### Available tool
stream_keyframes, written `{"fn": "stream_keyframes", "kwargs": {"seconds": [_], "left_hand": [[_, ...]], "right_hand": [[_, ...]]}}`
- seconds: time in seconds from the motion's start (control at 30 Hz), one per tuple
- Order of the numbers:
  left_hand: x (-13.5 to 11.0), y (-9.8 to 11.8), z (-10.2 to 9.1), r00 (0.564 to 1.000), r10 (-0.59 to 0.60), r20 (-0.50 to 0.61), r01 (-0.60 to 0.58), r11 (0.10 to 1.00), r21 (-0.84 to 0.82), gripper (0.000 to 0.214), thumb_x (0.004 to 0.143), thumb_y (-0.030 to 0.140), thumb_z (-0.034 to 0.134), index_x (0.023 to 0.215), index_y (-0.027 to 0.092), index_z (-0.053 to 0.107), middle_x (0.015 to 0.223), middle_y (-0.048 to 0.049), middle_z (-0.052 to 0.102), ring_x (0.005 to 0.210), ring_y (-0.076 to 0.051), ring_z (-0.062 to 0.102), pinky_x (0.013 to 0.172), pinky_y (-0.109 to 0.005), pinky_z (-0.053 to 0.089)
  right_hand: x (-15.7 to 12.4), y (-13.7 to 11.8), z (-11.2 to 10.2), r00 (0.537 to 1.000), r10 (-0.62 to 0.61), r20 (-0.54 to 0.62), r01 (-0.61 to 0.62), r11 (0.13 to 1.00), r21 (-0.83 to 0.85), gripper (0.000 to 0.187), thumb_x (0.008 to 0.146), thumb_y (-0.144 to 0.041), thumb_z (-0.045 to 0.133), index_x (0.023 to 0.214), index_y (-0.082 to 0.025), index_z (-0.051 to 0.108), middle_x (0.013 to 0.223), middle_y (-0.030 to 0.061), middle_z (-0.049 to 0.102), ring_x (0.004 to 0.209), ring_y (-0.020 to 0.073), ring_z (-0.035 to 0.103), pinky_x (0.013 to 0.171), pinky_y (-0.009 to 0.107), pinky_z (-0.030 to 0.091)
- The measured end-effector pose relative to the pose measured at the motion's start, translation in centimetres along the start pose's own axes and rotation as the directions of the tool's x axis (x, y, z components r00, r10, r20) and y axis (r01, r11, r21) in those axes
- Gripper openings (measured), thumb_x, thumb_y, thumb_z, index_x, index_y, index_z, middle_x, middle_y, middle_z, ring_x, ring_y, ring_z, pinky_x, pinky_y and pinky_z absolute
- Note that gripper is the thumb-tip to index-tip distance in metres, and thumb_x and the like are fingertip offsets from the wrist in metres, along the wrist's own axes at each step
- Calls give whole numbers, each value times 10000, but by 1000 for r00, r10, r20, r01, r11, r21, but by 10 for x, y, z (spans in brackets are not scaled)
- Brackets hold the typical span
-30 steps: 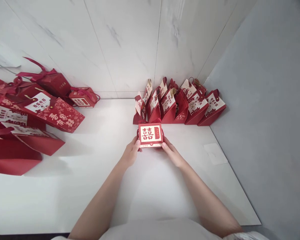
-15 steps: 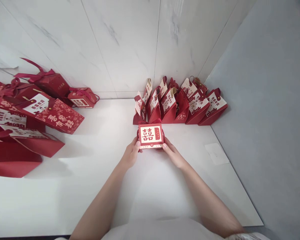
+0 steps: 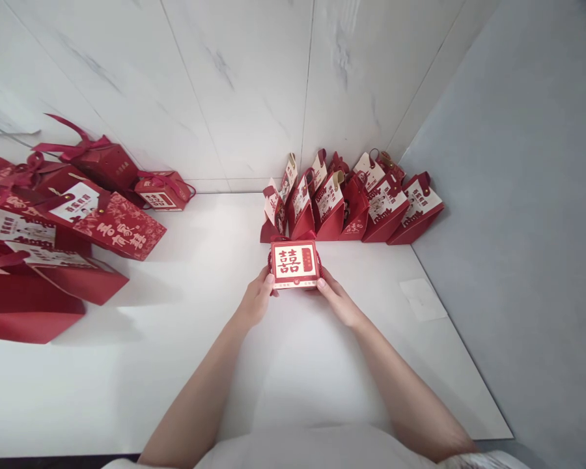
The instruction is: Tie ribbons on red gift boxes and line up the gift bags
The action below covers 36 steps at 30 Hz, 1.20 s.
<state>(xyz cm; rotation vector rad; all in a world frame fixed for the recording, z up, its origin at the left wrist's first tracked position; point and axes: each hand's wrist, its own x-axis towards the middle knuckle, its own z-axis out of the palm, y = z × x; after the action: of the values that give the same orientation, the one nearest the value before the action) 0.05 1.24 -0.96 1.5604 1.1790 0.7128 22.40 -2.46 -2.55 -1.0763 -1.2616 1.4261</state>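
A small red gift box (image 3: pixel 295 264) with a cream label and large red characters is held between both hands, in the middle of the view. My left hand (image 3: pixel 256 296) grips its left side, thumb at the lower left corner. On the opposite side my right hand (image 3: pixel 338 298) closes on the box, its thumb at the lower right corner. The fingers behind the box are mostly hidden. Right behind it stand several red and white gift boxes (image 3: pixel 329 208) with ribbon loops on top, close together in rows.
At the left, several larger red gift boxes (image 3: pixel 53 221) with ribbons crowd the white table (image 3: pixel 190 273). A small red box (image 3: pixel 165 191) sits beside them near the marbled wall (image 3: pixel 254 91). A grey panel (image 3: pixel 517 195) borders the right side, with a pale square patch (image 3: pixel 424 299) near it.
Almost nothing differs. The view has shifted very slightly, and both hands keep hold of the gift box in the same place.
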Motion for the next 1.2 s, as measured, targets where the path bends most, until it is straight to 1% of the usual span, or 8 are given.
{"fn": "stream_keyframes", "kwargs": {"seconds": [0.1, 0.27, 0.5, 0.73, 0.93, 1.1, 1.2], "left_hand": [[0, -1, 0, 1000, 1, -1, -1, 1000, 1, 681, 959, 652, 242, 1411, 189, 454, 1125, -91, 672, 766, -178, 586, 783, -338, 474], [0, -2, 0, 1000, 16, -4, -16, 1000, 3, 676, 961, 650, 231, 1368, 179, 492, 1095, -95, 680, 765, -181, 589, 783, -340, 477], [0, 0, 0, 1000, 18, -4, -18, 1000, 18, 674, 965, 645, 227, 1352, 169, 505, 1084, -99, 688, 769, -182, 585, 787, -344, 474], [-1, 0, 0, 1000, 14, 1, -14, 1000, 9, 666, 967, 640, 225, 1363, 175, 491, 1106, -93, 677, 774, -178, 582, 797, -342, 472], [0, -1, 0, 1000, 12, 1, -12, 1000, 1, 655, 968, 635, 230, 1372, 186, 482, 1136, -99, 671, 754, -175, 580, 789, -351, 482], [0, -3, 2, 1000, 19, -4, -19, 1000, 5, 659, 967, 638, 229, 1375, 192, 491, 1100, -95, 684, 765, -184, 585, 797, -355, 482], [0, -3, 0, 1000, 27, 2, -27, 999, -21, 665, 963, 638, 258, 1411, 192, 464, 1160, -108, 674, 803, -195, 609, 805, -357, 491]], "right_hand": [[0, -1, 0, 1000, 0, 1, 0, 1000, -1, 597, 958, -582, 480, 1481, -309, 389, 1502, 42, 485, 1349, 299, 490, 1030, 487, 503], [-1, -3, 0, 1000, 16, 0, -16, 1000, -7, 610, 956, -588, 479, 1487, -303, 384, 1484, 47, 507, 1330, 297, 511, 1043, 490, 491], [-1, -1, 0, 1000, 1, -12, -1, 1000, -28, 607, 957, -590, 475, 1491, -316, 382, 1522, 21, 464, 1401, 291, 429, 1092, 487, 450], [-1, -1, 0, 1000, 20, -5, -21, 1000, -14, 630, 949, -600, 482, 1498, -310, 373, 1514, 30, 476, 1375, 292, 463, 1068, 476, 474], [0, 1, -1, 1000, -3, -19, 3, 1000, -31, 622, 948, -598, 486, 1489, -306, 388, 1527, 31, 460, 1409, 293, 420, 1136, 499, 401], [-1, -1, 1, 1000, -8, -4, 8, 1000, -16, 594, 954, -593, 475, 1475, -317, 401, 1518, 33, 468, 1378, 293, 459, 1090, 498, 453], [-1, -3, 1, 1000, -24, -2, 24, 1000, -11, 628, 938, -611, 491, 1479, -307, 392, 1511, 54, 476, 1372, 293, 468, 1076, 491, 466]]}}
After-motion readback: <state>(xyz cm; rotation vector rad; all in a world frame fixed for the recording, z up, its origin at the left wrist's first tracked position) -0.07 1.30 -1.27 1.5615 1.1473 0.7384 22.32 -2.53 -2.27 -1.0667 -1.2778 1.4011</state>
